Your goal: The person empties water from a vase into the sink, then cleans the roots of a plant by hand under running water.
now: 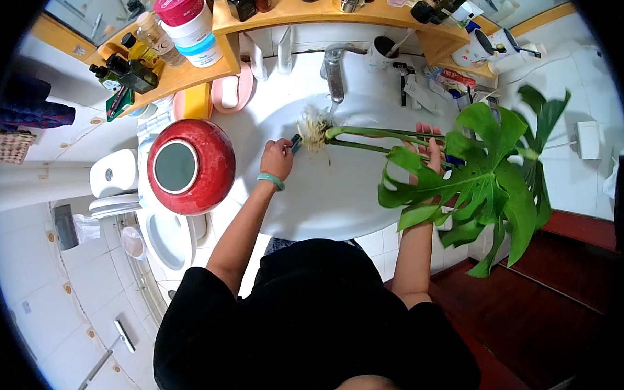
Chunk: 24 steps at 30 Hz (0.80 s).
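A monstera plant (488, 167) with large split leaves lies sideways across the sink (311, 209), its green stems running left. Its pale, tangled roots (315, 126) hang over the basin just below the tap (335, 75). My right hand (429, 149) holds the stems near the leaves, palm up, partly hidden by foliage. My left hand (277, 157), with a green bangle at the wrist, is closed on a small dark green tool (296, 143) whose kind I cannot make out. The tool's end points toward the roots, close beside them.
An upturned red ceramic pot (220, 166) stands left of the sink. Behind it are a pink soap dish (241, 100) and a yellow block (197, 100). A wooden shelf (290, 22) with bottles and jars curves above. A toilet (166, 238) is at lower left.
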Each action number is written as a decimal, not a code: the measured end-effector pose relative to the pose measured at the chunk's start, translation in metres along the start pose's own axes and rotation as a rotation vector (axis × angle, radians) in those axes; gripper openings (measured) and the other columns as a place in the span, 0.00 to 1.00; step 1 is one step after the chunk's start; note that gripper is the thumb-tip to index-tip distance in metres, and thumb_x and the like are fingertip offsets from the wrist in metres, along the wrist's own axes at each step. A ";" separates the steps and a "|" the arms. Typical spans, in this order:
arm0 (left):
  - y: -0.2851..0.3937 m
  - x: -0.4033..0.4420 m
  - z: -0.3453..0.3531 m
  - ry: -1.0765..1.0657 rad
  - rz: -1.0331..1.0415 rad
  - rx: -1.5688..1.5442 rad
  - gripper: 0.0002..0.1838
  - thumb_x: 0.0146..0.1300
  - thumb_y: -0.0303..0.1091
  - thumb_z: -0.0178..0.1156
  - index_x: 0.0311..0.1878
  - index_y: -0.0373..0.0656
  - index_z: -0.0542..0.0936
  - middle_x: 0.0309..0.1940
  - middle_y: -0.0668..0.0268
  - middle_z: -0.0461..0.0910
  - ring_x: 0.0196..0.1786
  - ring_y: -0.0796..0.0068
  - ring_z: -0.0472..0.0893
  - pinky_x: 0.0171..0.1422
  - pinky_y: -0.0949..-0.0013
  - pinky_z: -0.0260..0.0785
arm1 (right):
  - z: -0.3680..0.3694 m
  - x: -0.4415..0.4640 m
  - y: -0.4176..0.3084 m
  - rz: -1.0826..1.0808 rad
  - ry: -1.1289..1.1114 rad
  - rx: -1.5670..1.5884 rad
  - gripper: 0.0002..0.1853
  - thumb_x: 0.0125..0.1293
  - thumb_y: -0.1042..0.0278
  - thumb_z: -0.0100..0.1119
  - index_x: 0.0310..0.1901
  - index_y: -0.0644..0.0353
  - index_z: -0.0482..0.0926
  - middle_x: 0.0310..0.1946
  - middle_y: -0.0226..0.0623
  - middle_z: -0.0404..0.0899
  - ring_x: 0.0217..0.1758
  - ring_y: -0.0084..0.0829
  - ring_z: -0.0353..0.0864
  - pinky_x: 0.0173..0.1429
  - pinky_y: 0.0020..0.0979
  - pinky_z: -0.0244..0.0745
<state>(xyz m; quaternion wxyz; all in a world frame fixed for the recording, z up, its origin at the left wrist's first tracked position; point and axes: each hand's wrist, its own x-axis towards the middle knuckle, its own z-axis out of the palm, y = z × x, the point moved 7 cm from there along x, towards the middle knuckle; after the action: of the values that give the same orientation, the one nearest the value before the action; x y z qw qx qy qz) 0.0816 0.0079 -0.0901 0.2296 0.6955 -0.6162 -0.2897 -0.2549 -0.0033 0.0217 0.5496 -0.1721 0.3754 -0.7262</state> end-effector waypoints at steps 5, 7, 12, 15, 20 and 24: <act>0.025 -0.025 0.062 -0.816 -0.675 -1.145 0.21 0.61 0.39 0.53 0.54 0.37 0.72 0.49 0.51 0.74 0.49 0.63 0.76 0.52 0.65 0.69 | 0.012 0.000 -0.002 0.082 -0.359 0.037 0.17 0.67 0.75 0.42 0.57 0.58 0.63 0.57 0.44 0.66 0.66 0.44 0.58 0.63 0.57 0.61; 0.065 -0.040 0.076 -0.902 -0.992 -1.539 0.28 0.61 0.41 0.54 0.59 0.33 0.64 0.53 0.47 0.70 0.55 0.55 0.71 0.62 0.58 0.62 | 0.027 -0.008 -0.005 0.043 -0.437 -0.070 0.18 0.65 0.76 0.44 0.56 0.58 0.64 0.56 0.44 0.66 0.66 0.44 0.58 0.63 0.57 0.61; 0.112 -0.020 0.121 -0.454 -1.458 -1.957 0.35 0.58 0.43 0.60 0.60 0.30 0.58 0.56 0.45 0.65 0.58 0.46 0.67 0.64 0.40 0.55 | 0.033 -0.019 -0.010 0.030 -0.555 -0.090 0.20 0.58 0.77 0.54 0.53 0.60 0.66 0.54 0.47 0.67 0.63 0.46 0.61 0.62 0.56 0.62; 0.117 0.010 0.160 -0.491 -1.191 -2.209 0.27 0.54 0.41 0.64 0.50 0.35 0.66 0.49 0.50 0.70 0.53 0.48 0.70 0.61 0.36 0.57 | 0.025 -0.027 -0.022 0.039 -0.645 -0.099 0.19 0.58 0.75 0.56 0.53 0.59 0.67 0.54 0.47 0.68 0.64 0.46 0.61 0.64 0.53 0.59; 0.132 0.018 0.171 -0.509 -1.062 -2.175 0.08 0.53 0.27 0.60 0.32 0.42 0.70 0.27 0.63 0.71 0.38 0.61 0.73 0.59 0.42 0.64 | 0.010 -0.034 -0.039 -0.145 -0.666 -0.099 0.28 0.53 0.77 0.60 0.58 0.60 0.65 0.56 0.46 0.67 0.65 0.41 0.60 0.66 0.51 0.57; 0.142 0.035 0.180 -0.555 -0.868 -2.483 0.06 0.51 0.23 0.57 0.30 0.41 0.70 0.27 0.65 0.72 0.38 0.68 0.74 0.61 0.42 0.62 | 0.001 -0.041 -0.032 -0.285 -0.314 -0.101 0.37 0.50 0.73 0.65 0.62 0.59 0.59 0.56 0.45 0.65 0.62 0.40 0.63 0.66 0.49 0.58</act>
<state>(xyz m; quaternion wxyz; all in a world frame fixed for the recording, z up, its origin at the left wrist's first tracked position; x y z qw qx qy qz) -0.1422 -0.0395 -0.1294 0.4623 0.0852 0.2950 -0.8319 -0.2616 0.0379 0.0527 0.4836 -0.3617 0.2928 -0.7413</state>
